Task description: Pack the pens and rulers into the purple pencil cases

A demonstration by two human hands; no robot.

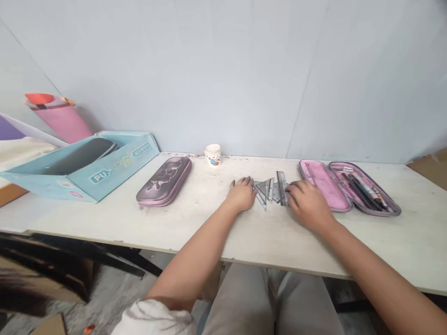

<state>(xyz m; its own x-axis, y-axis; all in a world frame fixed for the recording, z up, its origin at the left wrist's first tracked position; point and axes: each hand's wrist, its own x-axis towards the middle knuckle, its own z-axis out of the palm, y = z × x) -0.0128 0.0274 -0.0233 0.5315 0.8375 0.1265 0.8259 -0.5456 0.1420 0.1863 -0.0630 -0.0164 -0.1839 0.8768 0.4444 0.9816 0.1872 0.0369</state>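
Note:
Between my hands, grey see-through set squares (268,187) lie overlapping on the white table. A short clear ruler (281,186) lies at their right side, its long edge pointing away from me. My left hand (241,194) rests palm down on the table, fingers stretched, with the fingertips at the left edge of the set squares. My right hand (309,201) has bent fingers closed at the ruler's right edge; the thumb side is partly hidden. Just right of this hand lies an open pencil case (326,186) with pink lining, pens (363,190) in its right half.
A closed dark pencil case (164,181) with a rabbit outline lies on the left. Behind it stands a paper cup (213,155) near the wall. A light-blue box (115,170) holding another dark case (82,156) sits far left. The table's front edge (279,268) runs above my knees.

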